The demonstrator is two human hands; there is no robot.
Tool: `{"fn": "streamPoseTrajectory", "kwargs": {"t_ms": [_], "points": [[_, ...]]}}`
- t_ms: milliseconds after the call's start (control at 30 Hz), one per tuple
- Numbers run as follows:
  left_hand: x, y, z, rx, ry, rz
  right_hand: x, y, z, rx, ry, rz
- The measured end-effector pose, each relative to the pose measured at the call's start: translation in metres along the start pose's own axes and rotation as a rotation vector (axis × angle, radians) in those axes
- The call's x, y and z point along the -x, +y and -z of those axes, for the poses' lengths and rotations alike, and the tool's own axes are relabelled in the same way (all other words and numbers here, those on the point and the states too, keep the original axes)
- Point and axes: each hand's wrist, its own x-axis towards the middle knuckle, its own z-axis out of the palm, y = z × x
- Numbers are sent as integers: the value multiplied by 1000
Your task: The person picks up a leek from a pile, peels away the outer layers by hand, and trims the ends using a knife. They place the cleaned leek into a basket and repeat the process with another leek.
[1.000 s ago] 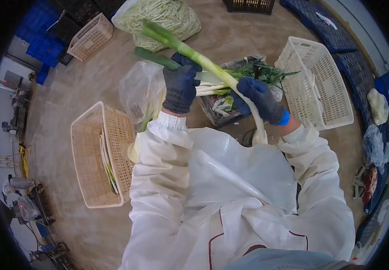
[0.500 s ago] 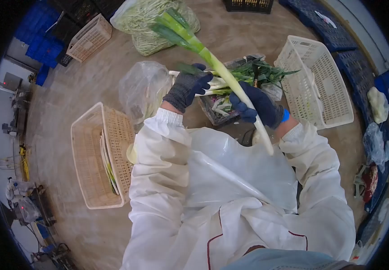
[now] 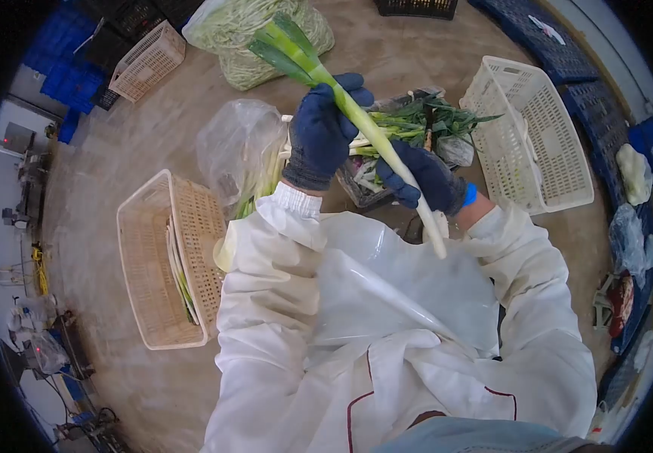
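A long leek (image 3: 375, 136) slants in front of me, its green leaves at upper left and its white root end at lower right. My left hand (image 3: 322, 136), in a dark blue glove, is closed round the upper stalk just below the leaves. Lower on the white part, my right hand (image 3: 426, 178) grips it too, gloved and with a blue band at the wrist. Beneath the hands stands a dark crate (image 3: 350, 187) with green leaf trimmings (image 3: 447, 121) piled in it. More leek stalks (image 3: 269, 175) lie beside my left wrist, partly hidden by it.
A pale plastic basket (image 3: 136, 264) holding a few stalks stands at left; another basket (image 3: 560, 143) is at right. A clear plastic bag (image 3: 236, 143) and a full bag of green vegetables (image 3: 266, 57) lie farther off. Blue pallets (image 3: 606, 128) line the right side.
My left hand has moved right and closed round the upper stalk; before, it was apart from it with fingers bent. The leek's root end has shifted slightly left, with my right hand still gripping it.
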Motion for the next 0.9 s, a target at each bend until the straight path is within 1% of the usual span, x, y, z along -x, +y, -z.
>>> {"fn": "streamPoseTrajectory", "kwargs": {"t_ms": [67,133,200,300,433,533,633,733,767,833,900], "points": [[5,-9,-6,-205,15,-188,0,1,0,-12,-16,-6],[8,-10,-8,-324,15,-277,-1,-1,1,-51,-56,-10],[10,-6,-12,-357,-3,-261,-2,-2,2,-66,-55,-21],[6,10,-10,116,-154,7,-4,-3,3,-38,-6,-33],[12,17,-19,227,-30,31,-5,-2,1,-18,2,-21],[8,6,-7,207,-53,-29,-4,0,-3,34,-15,-15],[3,-1,13,410,-255,33,-3,2,-8,60,-20,-14],[9,-7,5,293,-85,-81,-2,1,-9,-9,-20,-68],[10,-9,4,111,-66,-157,-3,1,-8,-43,-22,-95],[13,-12,1,-254,-25,-304,-5,4,-1,-132,-90,-110],[14,-9,-12,-316,26,-259,-9,5,5,-216,-136,-124]]}}
